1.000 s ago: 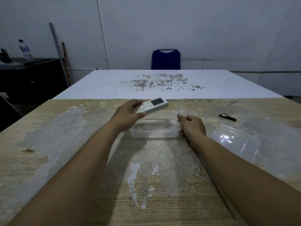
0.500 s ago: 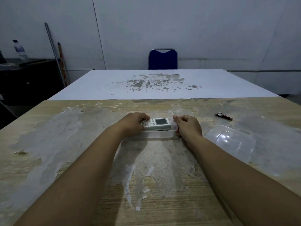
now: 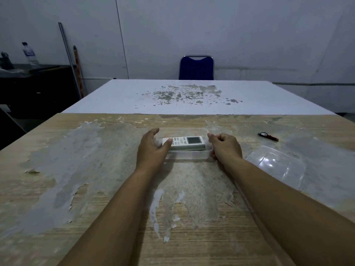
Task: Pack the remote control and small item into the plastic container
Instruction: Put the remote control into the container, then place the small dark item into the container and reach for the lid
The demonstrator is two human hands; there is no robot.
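Note:
A white remote control [image 3: 187, 142] with a small screen lies flat inside the clear plastic container [image 3: 189, 156] in the middle of the worn wooden table. My left hand [image 3: 152, 148] is at the container's left end, fingers apart, with the thumb tip touching the remote's left end. My right hand [image 3: 225, 147] grips the container's right wall with curled fingers. A small dark item [image 3: 268, 136] with a reddish-brown part lies on the table to the far right, apart from both hands.
The container's clear lid [image 3: 276, 167] lies on the table just right of my right forearm. A white table [image 3: 192, 96] adjoins the far edge, with a blue chair [image 3: 196, 67] behind it. A dark counter with a bottle [image 3: 29, 54] stands at the left.
My left hand carried the remote down from above the container and laid it inside. Its fingers have now opened off the remote. My right hand stayed on the container's right wall.

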